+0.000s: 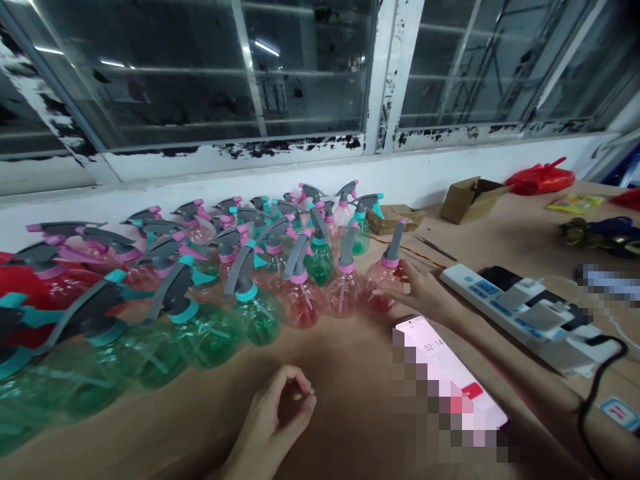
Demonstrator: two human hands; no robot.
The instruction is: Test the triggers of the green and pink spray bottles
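Observation:
My right hand is wrapped round the body of a pink spray bottle, which stands on the table at the right end of the front row. Its trigger head is grey with a pink collar. Beside it stand another pink spray bottle and a third pink one. My left hand hovers low in front of the bottles, fingers loosely curled, a gap inside the curl and nothing in it. The nearest bottle to it is a green spray bottle with a turquoise collar.
Many more pink and green spray bottles crowd the left. A lit phone lies by my right forearm, with a white power strip and black cable beyond. Cardboard boxes, tweezers and a red bag lie further back.

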